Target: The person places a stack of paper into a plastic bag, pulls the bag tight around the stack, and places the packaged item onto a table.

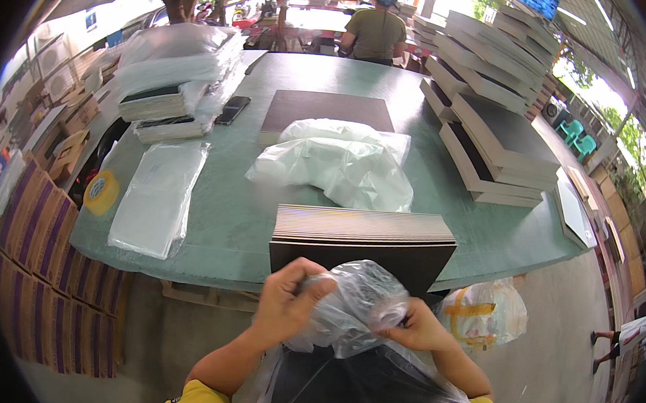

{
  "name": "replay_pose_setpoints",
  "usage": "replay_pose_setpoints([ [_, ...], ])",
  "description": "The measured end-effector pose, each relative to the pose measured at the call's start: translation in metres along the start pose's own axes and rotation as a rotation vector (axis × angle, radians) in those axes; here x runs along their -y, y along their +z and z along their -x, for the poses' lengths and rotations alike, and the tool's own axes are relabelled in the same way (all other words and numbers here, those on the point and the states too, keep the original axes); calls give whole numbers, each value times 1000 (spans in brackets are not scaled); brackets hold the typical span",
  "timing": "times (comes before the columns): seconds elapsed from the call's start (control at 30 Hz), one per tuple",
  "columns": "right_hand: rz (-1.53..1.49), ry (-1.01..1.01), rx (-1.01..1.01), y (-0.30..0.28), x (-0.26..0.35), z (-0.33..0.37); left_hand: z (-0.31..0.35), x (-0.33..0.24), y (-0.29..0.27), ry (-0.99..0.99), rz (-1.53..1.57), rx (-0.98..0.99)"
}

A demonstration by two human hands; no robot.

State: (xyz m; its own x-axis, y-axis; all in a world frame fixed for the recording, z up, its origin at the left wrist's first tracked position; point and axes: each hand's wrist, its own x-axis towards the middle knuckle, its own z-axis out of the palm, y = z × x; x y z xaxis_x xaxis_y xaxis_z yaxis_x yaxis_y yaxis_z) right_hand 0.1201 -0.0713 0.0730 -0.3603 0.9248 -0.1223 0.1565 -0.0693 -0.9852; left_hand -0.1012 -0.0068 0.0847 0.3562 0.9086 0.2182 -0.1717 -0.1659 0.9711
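Close to my body is a clear plastic bag (pixel 361 298) with a flat black panel (pixel 340 390) inside it. The bag's gathered upper end is bunched between my hands. My left hand (pixel 290 296) pinches the bunched plastic on one side, thumb and fingers closed. On the other side my right hand (pixel 413 328) grips it the same way. Just beyond them, at the table's near edge, stands a stack of dark panels with pale edges (pixel 362 225). Behind that, crumpled translucent plastic (pixel 333 165) lies partly over another dark panel stack (pixel 329 108).
The green table (pixel 234 188) also bears flat plastic bags (pixel 160 197), yellow tape (pixel 101 192), a phone (pixel 233 110) and wrapped stacks (pixel 171 64). Tall panel stacks (pixel 493 123) lean at the right. Cartons (pixel 48 280) stand lower left; a person (pixel 377 33) sits beyond the table.
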Motion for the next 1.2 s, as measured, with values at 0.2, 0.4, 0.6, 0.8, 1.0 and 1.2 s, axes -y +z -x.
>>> replay_pose_setpoints([
  [0.2,-350,-12,101,-8,10,-2,-9,-2,-2,53,-255,19],
  [0.4,-564,-308,-297,-18,40,-15,-12,7,-3,29,-221,-9],
  [0.6,-93,106,57,-41,35,-13,-5,-2,-6,143,-353,105],
  [0.8,80,16,477,-5,42,-23,3,-12,-5,429,-477,491],
  [1.0,-167,-67,225,11,38,-17,10,3,-2,-33,97,526],
  [1.2,-736,-422,-250,-36,27,-5,11,-2,-7,-250,-343,648],
])
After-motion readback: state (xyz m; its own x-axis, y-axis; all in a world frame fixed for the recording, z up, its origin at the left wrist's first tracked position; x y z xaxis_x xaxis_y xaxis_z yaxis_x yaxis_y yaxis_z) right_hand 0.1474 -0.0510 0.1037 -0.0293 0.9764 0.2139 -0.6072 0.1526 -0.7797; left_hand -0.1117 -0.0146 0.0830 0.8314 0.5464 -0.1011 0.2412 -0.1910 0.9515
